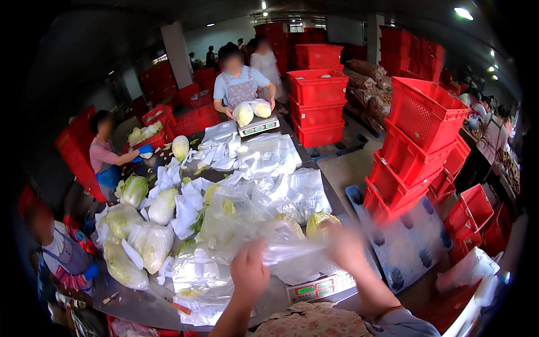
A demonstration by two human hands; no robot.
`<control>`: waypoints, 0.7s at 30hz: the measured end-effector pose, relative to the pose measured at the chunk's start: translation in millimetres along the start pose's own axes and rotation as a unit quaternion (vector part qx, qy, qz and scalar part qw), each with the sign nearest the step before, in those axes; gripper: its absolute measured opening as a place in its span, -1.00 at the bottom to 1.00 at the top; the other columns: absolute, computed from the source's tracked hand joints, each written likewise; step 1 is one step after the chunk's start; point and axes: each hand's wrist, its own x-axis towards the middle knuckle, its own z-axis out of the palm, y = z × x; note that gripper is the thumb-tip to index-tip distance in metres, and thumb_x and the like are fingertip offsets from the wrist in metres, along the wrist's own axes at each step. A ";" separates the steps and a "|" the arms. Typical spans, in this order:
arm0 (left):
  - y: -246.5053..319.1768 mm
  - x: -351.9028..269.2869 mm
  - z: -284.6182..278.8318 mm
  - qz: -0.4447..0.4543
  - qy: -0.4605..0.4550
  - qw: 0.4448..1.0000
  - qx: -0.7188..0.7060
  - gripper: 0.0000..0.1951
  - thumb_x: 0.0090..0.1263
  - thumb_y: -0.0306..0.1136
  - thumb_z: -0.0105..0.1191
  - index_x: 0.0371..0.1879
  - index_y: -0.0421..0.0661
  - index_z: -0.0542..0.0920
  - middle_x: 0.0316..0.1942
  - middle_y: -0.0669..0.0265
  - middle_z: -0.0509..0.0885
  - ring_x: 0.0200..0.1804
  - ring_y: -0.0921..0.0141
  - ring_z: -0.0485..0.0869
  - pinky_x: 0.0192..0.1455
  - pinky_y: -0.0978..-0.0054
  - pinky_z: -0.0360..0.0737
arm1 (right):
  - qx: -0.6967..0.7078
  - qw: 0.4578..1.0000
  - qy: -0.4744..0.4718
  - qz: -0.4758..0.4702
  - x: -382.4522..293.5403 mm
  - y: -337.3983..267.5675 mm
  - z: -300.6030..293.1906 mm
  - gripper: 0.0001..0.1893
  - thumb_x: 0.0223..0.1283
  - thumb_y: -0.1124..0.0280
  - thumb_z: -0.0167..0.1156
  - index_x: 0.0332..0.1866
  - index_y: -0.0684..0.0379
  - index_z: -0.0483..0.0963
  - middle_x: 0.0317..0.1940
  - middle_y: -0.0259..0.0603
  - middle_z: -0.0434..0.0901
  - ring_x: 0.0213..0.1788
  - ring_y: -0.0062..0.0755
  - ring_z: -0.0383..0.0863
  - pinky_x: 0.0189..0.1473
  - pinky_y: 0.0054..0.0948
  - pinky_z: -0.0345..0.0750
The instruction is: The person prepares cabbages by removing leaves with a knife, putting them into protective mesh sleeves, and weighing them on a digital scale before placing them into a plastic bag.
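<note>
My left hand [251, 269] and my right hand [346, 249] pinch a thin clear plastic bag [290, 251], drawn taut between them and blurred. Right behind the bag, a napa cabbage [322, 222] shows its yellow-green end, with another cabbage [287, 227] beside it, partly veiled by plastic. Under my right forearm sits a digital scale [322, 288] with lit green displays; the bag and cabbages hide most of its top. Flat clear bags [202, 290] lie left of my left wrist, and an orange-handled tool [181, 308] rests by their edge.
Bagged cabbages [151, 246] and white wrapping sheets [187, 208] cover the table's left side. Opposite, a person [238, 80] holds two cabbages on another scale [258, 126]. Two more people [105, 156] stand at left. Red crates [404, 168] rise on a blue pallet [410, 240] at right.
</note>
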 end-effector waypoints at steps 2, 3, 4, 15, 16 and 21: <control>18.2 -6.3 2.9 0.033 0.003 0.999 0.002 -0.62 0.02 -0.64 0.08 -0.09 -0.19 0.58 -0.27 0.08 0.59 -0.28 0.15 0.60 -0.21 0.31 0.55 | -0.027 0.986 0.161 0.029 10.1 50.4 -12.0 -0.80 -0.15 0.64 0.16 -0.33 0.18 0.53 -0.49 -0.07 0.53 -0.39 -0.07 0.57 -0.31 -0.25 0.50; 21.1 -12.3 4.0 0.055 0.008 0.998 0.011 -0.68 0.06 -0.68 0.02 -0.16 -0.21 0.60 -0.29 0.05 0.58 -0.28 0.18 0.61 -0.21 0.32 0.54 | 0.025 0.962 0.243 0.120 17.7 45.0 -27.8 -0.88 -0.07 0.67 0.14 -0.38 0.24 0.51 -0.44 -0.03 0.51 -0.35 -0.10 0.54 -0.28 -0.35 0.48; 14.7 -18.3 7.6 -0.010 0.022 1.000 -0.014 -0.69 0.05 -0.66 0.00 -0.19 -0.20 0.63 -0.27 0.10 0.57 -0.31 0.22 0.59 -0.28 0.40 0.54 | 0.108 0.924 0.333 0.151 16.9 59.3 -26.5 -0.94 0.04 0.66 0.13 -0.38 0.27 0.45 -0.44 -0.12 0.49 -0.33 -0.28 0.52 -0.25 -0.46 0.44; -95.2 -28.2 8.0 -0.221 0.256 0.887 -0.315 -0.59 0.00 -0.73 -0.18 -0.11 -0.19 0.45 -0.18 0.30 0.48 -0.19 0.46 0.48 -0.18 0.55 0.47 | -0.099 0.993 0.062 0.010 -52.2 73.8 -1.9 -0.84 -0.15 0.46 0.25 -0.35 0.15 0.57 -0.46 -0.16 0.60 -0.47 -0.18 0.62 -0.44 -0.32 0.53; -85.4 -47.5 7.7 -0.156 0.174 0.955 -0.183 -0.65 0.00 -0.72 -0.16 -0.19 -0.20 0.48 -0.19 0.27 0.52 -0.18 0.44 0.51 -0.15 0.51 0.49 | 0.035 0.976 0.202 0.068 -48.5 85.3 -13.6 -0.87 -0.12 0.59 0.15 -0.38 0.21 0.54 -0.50 -0.11 0.55 -0.45 -0.18 0.60 -0.39 -0.37 0.51; -90.9 -55.2 15.7 -0.197 0.163 0.959 -0.121 -0.82 0.10 -0.59 0.03 -0.29 -0.14 0.52 -0.29 0.31 0.60 -0.30 0.35 0.60 -0.18 0.38 0.57 | 0.479 0.807 0.289 0.190 -47.5 71.7 -32.8 -0.85 0.24 0.53 -0.01 -0.15 0.28 0.45 -0.16 -0.16 0.60 -0.25 -0.50 0.57 -0.23 -0.57 0.49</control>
